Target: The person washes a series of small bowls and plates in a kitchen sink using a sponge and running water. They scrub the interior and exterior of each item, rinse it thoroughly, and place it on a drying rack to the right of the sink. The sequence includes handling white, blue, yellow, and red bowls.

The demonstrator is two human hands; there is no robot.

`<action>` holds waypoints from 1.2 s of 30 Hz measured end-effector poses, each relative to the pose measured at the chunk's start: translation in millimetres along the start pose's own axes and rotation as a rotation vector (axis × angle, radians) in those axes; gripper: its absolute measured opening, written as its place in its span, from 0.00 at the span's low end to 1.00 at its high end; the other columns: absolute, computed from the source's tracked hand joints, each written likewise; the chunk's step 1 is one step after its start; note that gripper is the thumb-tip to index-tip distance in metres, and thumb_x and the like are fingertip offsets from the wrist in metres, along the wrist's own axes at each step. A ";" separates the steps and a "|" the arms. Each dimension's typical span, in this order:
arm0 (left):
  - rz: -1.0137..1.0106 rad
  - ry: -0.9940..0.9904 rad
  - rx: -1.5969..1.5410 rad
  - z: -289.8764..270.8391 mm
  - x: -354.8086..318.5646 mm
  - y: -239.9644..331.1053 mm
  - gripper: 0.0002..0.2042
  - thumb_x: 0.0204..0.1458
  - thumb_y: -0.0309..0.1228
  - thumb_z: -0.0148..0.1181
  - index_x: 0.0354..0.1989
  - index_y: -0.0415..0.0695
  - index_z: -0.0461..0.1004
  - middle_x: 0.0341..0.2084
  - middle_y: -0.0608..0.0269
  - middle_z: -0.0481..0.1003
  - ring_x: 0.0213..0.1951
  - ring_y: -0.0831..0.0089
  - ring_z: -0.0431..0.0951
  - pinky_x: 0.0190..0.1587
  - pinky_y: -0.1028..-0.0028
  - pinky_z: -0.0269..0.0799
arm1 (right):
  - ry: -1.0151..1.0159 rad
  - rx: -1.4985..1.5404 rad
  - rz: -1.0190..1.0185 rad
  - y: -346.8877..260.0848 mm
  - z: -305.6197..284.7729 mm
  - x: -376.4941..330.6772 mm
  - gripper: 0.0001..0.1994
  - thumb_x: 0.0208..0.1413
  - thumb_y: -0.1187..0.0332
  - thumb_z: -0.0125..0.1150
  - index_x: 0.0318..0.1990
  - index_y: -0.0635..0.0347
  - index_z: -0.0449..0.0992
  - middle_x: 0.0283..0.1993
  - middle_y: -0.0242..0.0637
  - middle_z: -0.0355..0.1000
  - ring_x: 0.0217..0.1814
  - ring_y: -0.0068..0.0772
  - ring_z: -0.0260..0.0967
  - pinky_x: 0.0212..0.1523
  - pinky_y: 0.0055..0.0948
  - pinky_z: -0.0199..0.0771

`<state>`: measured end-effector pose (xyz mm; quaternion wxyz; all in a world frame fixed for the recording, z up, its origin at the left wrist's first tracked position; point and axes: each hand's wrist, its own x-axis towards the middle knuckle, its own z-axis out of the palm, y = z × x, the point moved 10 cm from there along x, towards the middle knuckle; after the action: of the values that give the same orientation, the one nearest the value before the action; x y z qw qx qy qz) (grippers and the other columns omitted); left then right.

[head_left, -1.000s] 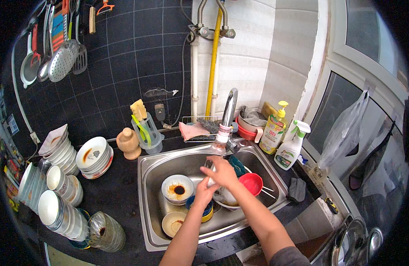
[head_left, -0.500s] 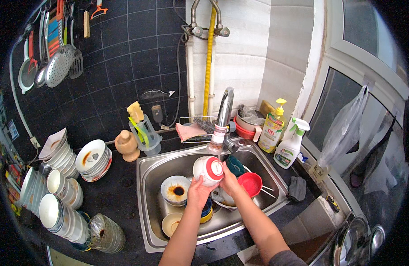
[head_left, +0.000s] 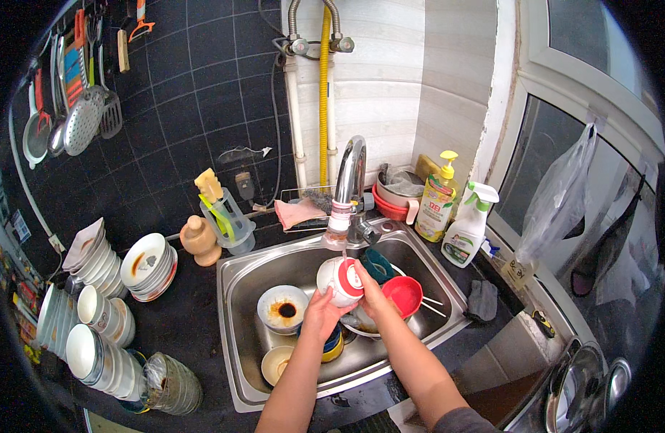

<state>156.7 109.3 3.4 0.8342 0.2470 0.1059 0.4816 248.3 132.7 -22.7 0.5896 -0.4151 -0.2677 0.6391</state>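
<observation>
Under the faucet (head_left: 349, 173) a white bowl with a red base (head_left: 331, 273) is held tilted, its underside up and turned toward the right. My left hand (head_left: 322, 315) is closed round its lower left side. My right hand (head_left: 371, 294) grips the right side, fingers partly hidden behind the bowl. In the sink (head_left: 235, 361) below are a white bowl with dark brown residue (head_left: 272, 297), a small cream bowl (head_left: 273, 361), a blue and yellow bowl (head_left: 334, 349) partly behind my left forearm, a teal bowl (head_left: 376, 265) and a red bowl (head_left: 402, 294).
Stacked plates (head_left: 145, 261) and bowls (head_left: 94, 353) stand left of the sink, beside a wooden jar (head_left: 199, 242) and a utensil holder (head_left: 237, 227). A yellow pump bottle (head_left: 436, 206) and a white spray bottle (head_left: 465, 234) stand at the back right; a grey cloth (head_left: 482, 304) lies nearby.
The bowl has been turned slightly in my hands, its red base now facing more to the right. The whole view has shifted a little. Both hands keep their hold.
</observation>
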 end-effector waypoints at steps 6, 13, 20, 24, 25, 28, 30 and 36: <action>-0.028 -0.006 0.045 -9.0 2.6 0.0 0.21 0.56 0.41 0.43 0.55 0.43 0.57 0.53 0.56 0.62 0.54 0.60 0.63 0.52 0.51 0.63 | 0.047 0.102 0.099 9.6 -9.8 5.0 0.26 0.51 0.43 0.48 0.49 0.53 0.68 0.48 0.32 0.69 0.48 0.27 0.68 0.48 0.29 0.69; 0.029 0.299 0.461 -54.8 4.6 13.0 0.28 0.55 0.56 0.30 0.57 0.50 0.56 0.51 0.61 0.65 0.46 0.67 0.70 0.31 0.72 0.73 | -0.158 0.300 0.049 7.3 7.7 3.5 0.22 0.56 0.53 0.47 0.51 0.60 0.66 0.50 0.37 0.67 0.51 0.31 0.66 0.52 0.33 0.66; 0.369 0.442 1.075 -47.9 -0.4 32.3 0.27 0.57 0.45 0.39 0.58 0.37 0.52 0.53 0.50 0.60 0.54 0.64 0.62 0.52 0.72 0.60 | -0.155 0.229 -0.026 2.1 4.6 3.6 0.17 0.55 0.57 0.51 0.47 0.59 0.68 0.44 0.34 0.71 0.44 0.27 0.70 0.46 0.30 0.70; 0.400 0.363 0.993 -23.4 -4.1 39.6 0.24 0.56 0.43 0.44 0.53 0.35 0.60 0.47 0.51 0.66 0.50 0.66 0.65 0.53 0.73 0.58 | -0.175 0.059 -0.068 -2.7 13.1 0.3 0.14 0.54 0.57 0.53 0.42 0.56 0.70 0.40 0.30 0.72 0.40 0.22 0.70 0.40 0.25 0.71; 0.421 0.431 0.953 -26.9 -3.1 42.4 0.23 0.55 0.43 0.46 0.49 0.34 0.64 0.44 0.53 0.68 0.46 0.68 0.68 0.51 0.74 0.59 | -0.166 0.027 -0.075 -7.0 16.1 -5.9 0.13 0.55 0.58 0.52 0.41 0.56 0.70 0.37 0.29 0.72 0.38 0.20 0.70 0.38 0.23 0.70; 0.331 0.598 1.000 -17.5 2.2 52.9 0.23 0.55 0.43 0.46 0.49 0.35 0.65 0.44 0.53 0.68 0.46 0.68 0.68 0.49 0.74 0.61 | -0.211 -0.023 -0.115 -14.5 24.8 -12.9 0.12 0.55 0.59 0.52 0.40 0.56 0.70 0.35 0.27 0.72 0.35 0.18 0.68 0.35 0.21 0.68; 0.321 0.578 0.957 -36.4 22.7 54.2 0.21 0.55 0.42 0.45 0.43 0.33 0.68 0.38 0.53 0.72 0.41 0.68 0.70 0.46 0.74 0.63 | -0.222 -0.034 -0.164 -16.3 25.6 -12.1 0.12 0.56 0.59 0.51 0.40 0.57 0.70 0.34 0.27 0.71 0.33 0.17 0.67 0.35 0.20 0.67; 0.227 0.377 1.457 4.1 61.3 67.9 0.18 0.54 0.38 0.43 0.33 0.33 0.72 0.26 0.49 0.74 0.31 0.58 0.74 0.36 0.67 0.66 | -0.198 -0.051 -0.258 -15.2 19.6 -3.1 0.12 0.57 0.60 0.49 0.40 0.58 0.70 0.34 0.28 0.71 0.34 0.18 0.67 0.35 0.20 0.67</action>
<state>138.9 188.7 45.6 0.3736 0.6581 0.5117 0.4068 239.6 135.0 0.6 0.6267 -0.3271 -0.3916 0.5890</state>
